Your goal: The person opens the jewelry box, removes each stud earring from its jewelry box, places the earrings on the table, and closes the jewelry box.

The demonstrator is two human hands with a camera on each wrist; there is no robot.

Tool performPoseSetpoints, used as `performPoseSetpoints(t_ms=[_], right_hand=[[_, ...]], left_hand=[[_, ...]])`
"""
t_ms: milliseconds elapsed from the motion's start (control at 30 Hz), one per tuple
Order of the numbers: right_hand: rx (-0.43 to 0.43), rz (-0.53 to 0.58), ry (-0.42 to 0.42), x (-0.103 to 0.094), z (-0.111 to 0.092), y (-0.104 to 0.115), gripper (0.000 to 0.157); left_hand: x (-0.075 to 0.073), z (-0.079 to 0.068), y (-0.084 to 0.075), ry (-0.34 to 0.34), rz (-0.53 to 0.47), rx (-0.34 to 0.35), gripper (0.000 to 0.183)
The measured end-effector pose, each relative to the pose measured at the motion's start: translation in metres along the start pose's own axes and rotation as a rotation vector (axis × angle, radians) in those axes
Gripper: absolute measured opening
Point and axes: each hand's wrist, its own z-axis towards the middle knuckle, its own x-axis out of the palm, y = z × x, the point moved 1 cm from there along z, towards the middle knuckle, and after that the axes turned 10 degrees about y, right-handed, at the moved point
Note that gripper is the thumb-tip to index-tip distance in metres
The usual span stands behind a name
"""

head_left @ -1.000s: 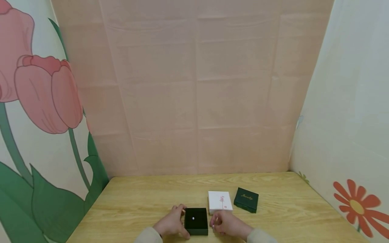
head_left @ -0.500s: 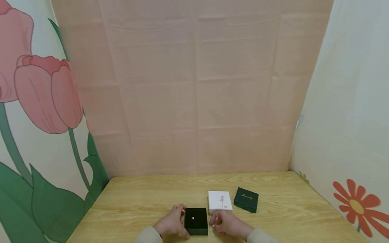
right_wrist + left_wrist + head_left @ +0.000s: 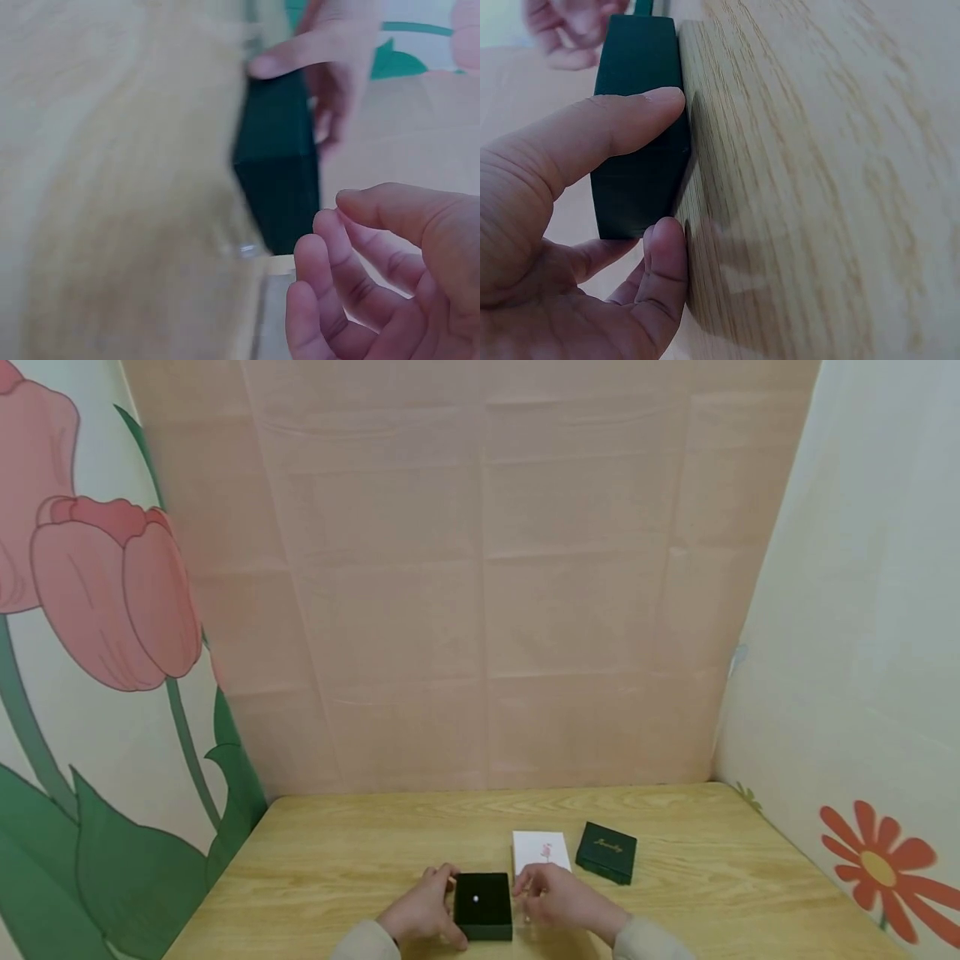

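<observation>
An uncovered dark green jewelry box (image 3: 489,932) sits on the table in front of the person. One small white bead (image 3: 476,898) shows on its black lining. My left hand (image 3: 424,910) grips the box from its left, thumb on the near side and fingers round the far corner; the left wrist view shows the thumb flat against the green wall (image 3: 641,67). Just right of the box, my right hand (image 3: 558,897) is raised with thumb and index fingertips together. A small shiny piece of jewelry (image 3: 246,249), blurred, dangles from them.
Behind the right hand lies a white box (image 3: 528,843) with a pink flower print, partly covered by the hand. A dark green lid (image 3: 609,852) with gold lettering rests to its right. The wooden table (image 3: 337,835) ends at a pink cloth backdrop (image 3: 480,610).
My right hand has lifted a little and now covers more of the white box, with the small shiny piece hanging below it. The left hand and the jewelry box stay put.
</observation>
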Motion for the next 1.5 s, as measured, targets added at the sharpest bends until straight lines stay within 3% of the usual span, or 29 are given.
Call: performPoseSetpoints(t_ms=[200, 467, 633, 967, 1267, 1500], right_hand=[[-0.138, 0.003, -0.012, -0.009, 0.007, 0.022, 0.011], [-0.194, 0.067, -0.043, -0.006, 0.02, 0.036, 0.018], [-0.233, 0.021, -0.058, 0.0, 0.029, 0.038, 0.02], [-0.215, -0.185, -0.062, 0.016, 0.049, 0.031, 0.015], [-0.083, -0.347, -0.002, 0.023, 0.058, 0.024, 0.015], [-0.086, -0.421, 0.002, 0.026, 0.059, 0.023, 0.014]], left_hand=[[0.0, 0.001, 0.0, -0.004, 0.011, -0.021, 0.079], [0.002, 0.0, -0.001, -0.034, 0.057, -0.001, 0.079], [0.001, 0.0, -0.003, -0.026, 0.053, -0.016, 0.078], [0.002, -0.003, -0.004, -0.043, 0.09, 0.032, 0.076], [-0.001, 0.0, -0.001, 0.003, 0.061, -0.011, 0.076], [-0.001, 0.001, 0.0, -0.002, 0.057, -0.018, 0.076]])
